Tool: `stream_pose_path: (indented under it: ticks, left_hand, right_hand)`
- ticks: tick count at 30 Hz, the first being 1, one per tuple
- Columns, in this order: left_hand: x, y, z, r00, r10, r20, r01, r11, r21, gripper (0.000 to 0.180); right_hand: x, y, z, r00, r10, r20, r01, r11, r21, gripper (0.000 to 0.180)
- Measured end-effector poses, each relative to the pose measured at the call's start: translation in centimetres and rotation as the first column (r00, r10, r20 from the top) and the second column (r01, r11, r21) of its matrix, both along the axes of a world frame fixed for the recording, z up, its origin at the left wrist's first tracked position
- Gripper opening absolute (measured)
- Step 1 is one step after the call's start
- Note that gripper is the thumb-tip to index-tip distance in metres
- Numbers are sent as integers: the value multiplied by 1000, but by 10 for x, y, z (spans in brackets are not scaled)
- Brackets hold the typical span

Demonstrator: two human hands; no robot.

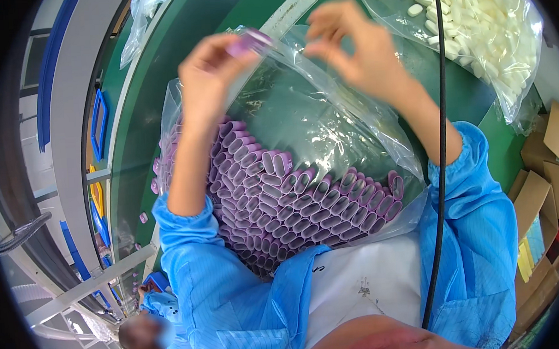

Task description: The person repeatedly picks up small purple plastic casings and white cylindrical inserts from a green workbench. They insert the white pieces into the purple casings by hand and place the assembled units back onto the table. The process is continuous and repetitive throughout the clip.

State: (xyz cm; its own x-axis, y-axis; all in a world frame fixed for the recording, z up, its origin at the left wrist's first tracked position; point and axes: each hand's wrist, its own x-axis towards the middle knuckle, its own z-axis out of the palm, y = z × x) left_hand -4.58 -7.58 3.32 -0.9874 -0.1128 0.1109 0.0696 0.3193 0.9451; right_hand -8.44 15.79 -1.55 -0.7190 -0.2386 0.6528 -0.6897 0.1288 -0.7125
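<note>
My left hand point(206, 80) is raised over the far left of a clear plastic bag, pinching a small purple oval tube point(247, 45) between thumb and fingers; motion blurs the tube. Across from it, my right hand point(363, 56) hovers by the bag's far side with thumb and fingers apart and nothing visible in them. The clear bag point(378, 128) lies spread in front of me. Many purple oval tubes point(275, 203), hollow and open-ended, stand packed in rows in it, close to my body. Part of that pack is hidden behind my left forearm.
At the far right, another clear bag holds many white rounded pieces point(474, 22), some lying near its mouth. A black cable point(442, 115) hangs down before my right arm. Cardboard boxes point(537, 211) stand at the right. A person in blue point(163, 307) is at the lower left.
</note>
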Motion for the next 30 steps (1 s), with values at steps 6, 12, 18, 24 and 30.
stream_pose_path:
  ticks: [6, 12, 18, 24, 30]
  left_hand:
    - [-83, -143, -17, 943, 81, 322, 81, 885, -459, 41]
    - [-54, -115, -33, 943, -58, -327, -269, 443, -855, 29]
    - [71, 8, 26, 890, -359, 283, 433, 468, -770, 35]
    - [85, 15, -1, 787, -461, 410, 542, 198, -817, 25]
    - [93, 15, -5, 841, -364, 401, 538, 472, -698, 21]
  right_hand:
    - [-97, 59, -28, 863, -439, -249, 505, 749, 430, 15]
    - [-115, 82, -45, 942, -246, -227, 335, 705, 625, 14]
    - [-92, 64, -35, 917, -286, -277, 399, 675, 621, 12]
    - [-113, 76, -62, 882, -211, -421, 439, 689, 576, 16]
    - [-103, 68, -43, 872, -302, -385, 468, 746, 474, 27]
